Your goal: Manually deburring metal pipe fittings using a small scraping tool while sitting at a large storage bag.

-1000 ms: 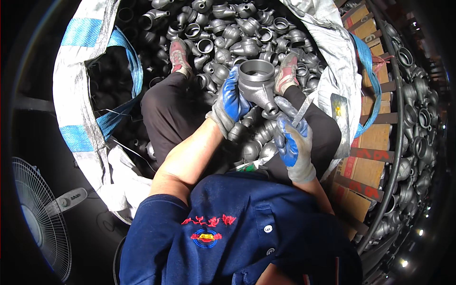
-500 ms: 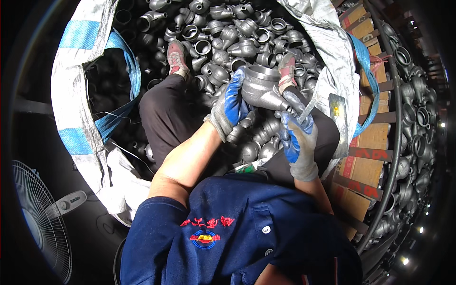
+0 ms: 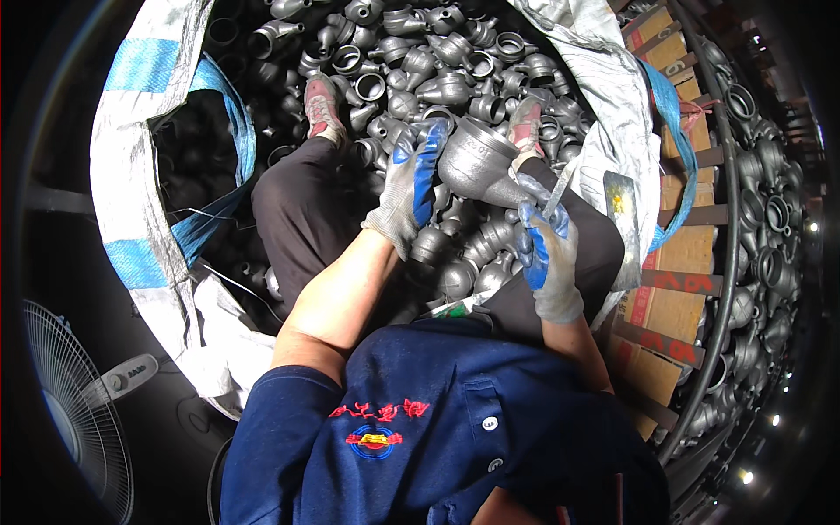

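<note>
One rough grey metal fitting (image 3: 475, 164), round-bodied with a tapered spout, is located between two gloved hands, above heaped fittings (image 3: 444, 88). Right grip (image 3: 551, 254): clamped on one flat strip (image 3: 560, 189) near the spout. Left grip (image 3: 404, 188): unclosed, fingers extended alongside the body. Woven bag (image 3: 121, 179): edge well apart from the left hand.

Shows red embroidered characters (image 3: 414, 408) above a round, multicoloured emblem (image 3: 374, 442) on the dark blue cloth shirt (image 3: 437, 429), red marks (image 3: 697, 283) on dark flat metal slats (image 3: 681, 282), red print (image 3: 643, 306) on brown cardboard (image 3: 678, 251), raised marking (image 3: 479, 145) on the rounded grey metal fitting (image 3: 472, 164).
</note>
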`<action>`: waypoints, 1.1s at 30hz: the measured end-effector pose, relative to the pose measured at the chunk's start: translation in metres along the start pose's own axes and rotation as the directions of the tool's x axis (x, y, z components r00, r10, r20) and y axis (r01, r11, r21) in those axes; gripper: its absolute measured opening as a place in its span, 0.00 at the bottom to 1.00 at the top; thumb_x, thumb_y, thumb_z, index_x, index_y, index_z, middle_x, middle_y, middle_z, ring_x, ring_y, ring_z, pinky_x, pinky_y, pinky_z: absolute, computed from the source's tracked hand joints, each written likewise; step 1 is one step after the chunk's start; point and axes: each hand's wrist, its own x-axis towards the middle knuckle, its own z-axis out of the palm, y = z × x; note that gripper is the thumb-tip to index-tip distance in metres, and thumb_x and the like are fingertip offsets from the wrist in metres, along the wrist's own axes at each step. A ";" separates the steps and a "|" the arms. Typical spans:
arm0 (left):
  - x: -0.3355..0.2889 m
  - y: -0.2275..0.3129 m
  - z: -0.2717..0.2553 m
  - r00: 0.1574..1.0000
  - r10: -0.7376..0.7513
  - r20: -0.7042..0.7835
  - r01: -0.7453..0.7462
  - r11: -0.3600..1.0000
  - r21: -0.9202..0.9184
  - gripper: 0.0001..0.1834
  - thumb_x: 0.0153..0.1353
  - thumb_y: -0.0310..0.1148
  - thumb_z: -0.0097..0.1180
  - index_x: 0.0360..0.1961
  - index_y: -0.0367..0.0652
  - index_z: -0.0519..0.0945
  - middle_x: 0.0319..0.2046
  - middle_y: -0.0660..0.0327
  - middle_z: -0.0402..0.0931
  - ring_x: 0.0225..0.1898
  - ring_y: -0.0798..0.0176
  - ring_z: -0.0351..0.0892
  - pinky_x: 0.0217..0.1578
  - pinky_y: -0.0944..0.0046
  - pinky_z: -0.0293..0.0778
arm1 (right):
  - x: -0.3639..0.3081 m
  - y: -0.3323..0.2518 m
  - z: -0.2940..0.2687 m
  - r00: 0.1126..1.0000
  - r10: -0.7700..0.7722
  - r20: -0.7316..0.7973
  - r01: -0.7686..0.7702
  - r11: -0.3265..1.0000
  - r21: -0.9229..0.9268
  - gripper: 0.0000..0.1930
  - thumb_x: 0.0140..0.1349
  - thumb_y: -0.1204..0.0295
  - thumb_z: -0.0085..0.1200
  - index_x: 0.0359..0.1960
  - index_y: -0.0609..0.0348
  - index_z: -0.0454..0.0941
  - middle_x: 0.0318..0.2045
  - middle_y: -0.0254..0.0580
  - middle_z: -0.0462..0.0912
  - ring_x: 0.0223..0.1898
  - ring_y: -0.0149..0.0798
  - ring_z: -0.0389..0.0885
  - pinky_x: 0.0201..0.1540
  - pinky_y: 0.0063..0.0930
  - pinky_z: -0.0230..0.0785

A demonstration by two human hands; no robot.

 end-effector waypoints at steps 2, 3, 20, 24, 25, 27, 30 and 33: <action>0.003 0.015 0.004 0.978 -0.207 -0.028 0.188 0.933 -0.308 0.17 0.66 0.40 0.48 0.49 0.41 0.72 0.42 0.61 0.74 0.42 0.67 0.75 0.43 0.66 0.73 | 0.005 0.004 -0.008 1.000 0.016 0.015 -0.016 1.000 -0.002 0.20 0.61 0.74 0.49 0.55 0.65 0.68 0.26 0.31 0.75 0.18 0.16 0.64 0.17 0.10 0.55; 0.003 0.025 0.005 0.915 -0.404 0.008 0.333 0.741 -0.583 0.14 0.65 0.39 0.50 0.45 0.42 0.73 0.38 0.63 0.74 0.40 0.68 0.73 0.42 0.67 0.71 | 0.006 0.005 -0.012 0.999 0.033 0.032 -0.033 0.999 -0.003 0.20 0.61 0.73 0.48 0.56 0.65 0.67 0.25 0.31 0.73 0.17 0.17 0.62 0.16 0.11 0.53; 0.003 0.022 0.005 0.935 -0.356 0.007 0.315 0.818 -0.482 0.15 0.66 0.38 0.48 0.46 0.39 0.72 0.38 0.62 0.75 0.39 0.71 0.73 0.39 0.69 0.72 | 0.011 0.011 -0.027 0.995 0.079 0.054 -0.079 0.997 -0.006 0.14 0.66 0.66 0.46 0.45 0.63 0.73 0.24 0.33 0.75 0.21 0.22 0.72 0.21 0.13 0.62; 0.002 0.015 0.003 0.920 -0.384 0.082 0.351 0.710 -0.611 0.15 0.67 0.39 0.46 0.47 0.39 0.71 0.40 0.59 0.75 0.41 0.69 0.75 0.41 0.67 0.73 | 0.010 0.010 -0.019 0.998 0.060 0.017 -0.060 0.998 -0.018 0.13 0.65 0.64 0.47 0.41 0.63 0.74 0.22 0.34 0.75 0.20 0.22 0.71 0.21 0.13 0.62; 0.002 0.014 0.003 0.921 -0.375 0.110 0.359 0.700 -0.617 0.15 0.67 0.39 0.46 0.47 0.39 0.71 0.40 0.59 0.75 0.41 0.69 0.75 0.41 0.67 0.74 | 0.009 0.007 -0.016 0.998 0.056 0.004 -0.055 0.997 -0.047 0.13 0.65 0.65 0.48 0.40 0.63 0.74 0.23 0.35 0.76 0.19 0.22 0.71 0.21 0.13 0.63; 0.001 0.014 0.003 0.920 -0.365 0.140 0.368 0.690 -0.623 0.15 0.67 0.39 0.45 0.48 0.39 0.71 0.41 0.59 0.75 0.42 0.68 0.75 0.41 0.66 0.74 | 0.008 0.002 -0.013 0.999 0.051 -0.010 -0.051 0.996 -0.076 0.12 0.64 0.65 0.48 0.40 0.63 0.74 0.23 0.35 0.76 0.19 0.22 0.71 0.21 0.13 0.64; 0.002 0.021 0.006 0.886 -0.423 0.189 0.413 0.535 -0.737 0.16 0.68 0.39 0.44 0.48 0.39 0.71 0.42 0.59 0.75 0.42 0.68 0.75 0.42 0.67 0.74 | 0.006 0.000 -0.011 0.999 0.051 0.008 -0.050 0.994 -0.101 0.11 0.63 0.68 0.51 0.41 0.63 0.74 0.23 0.37 0.78 0.19 0.20 0.70 0.21 0.12 0.63; 0.002 0.024 0.004 0.916 -0.337 0.217 0.388 0.606 -0.694 0.16 0.68 0.39 0.45 0.49 0.39 0.71 0.42 0.59 0.75 0.42 0.67 0.76 0.42 0.67 0.74 | 0.009 0.003 -0.007 0.988 -0.152 -0.028 0.149 0.985 -0.089 0.11 0.60 0.72 0.53 0.43 0.64 0.74 0.25 0.37 0.80 0.19 0.18 0.70 0.20 0.10 0.60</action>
